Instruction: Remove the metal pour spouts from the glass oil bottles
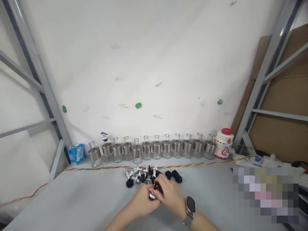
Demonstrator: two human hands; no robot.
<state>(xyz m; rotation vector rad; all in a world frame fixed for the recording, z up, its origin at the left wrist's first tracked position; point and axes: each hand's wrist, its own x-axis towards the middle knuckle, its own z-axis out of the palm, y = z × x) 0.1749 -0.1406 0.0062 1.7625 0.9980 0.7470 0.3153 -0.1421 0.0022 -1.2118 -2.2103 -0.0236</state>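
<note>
My left hand [143, 201] and my right hand [172, 196] meet low in the middle of the view, both closed. Between their fingers is a pourer spout [151, 195] with silver and black parts, largely covered by the fingers. Just beyond the hands lies a pile of silver and black pourer parts [138, 175]. Round black stoppers [177, 176] sit at the pile's right side, and one more black stopper [129, 183] at its left. A row of glass bottles with metal sleeves [146, 148] stands upright behind; the second from the left carries a pourer [104, 136].
A blue carton [76, 154] stands left of the bottles, and a white and red jar [223, 143] at the right end. A twisted red and yellow wire [108, 167] runs across the grey table [96, 195]. White cluttered items [271, 162] lie right.
</note>
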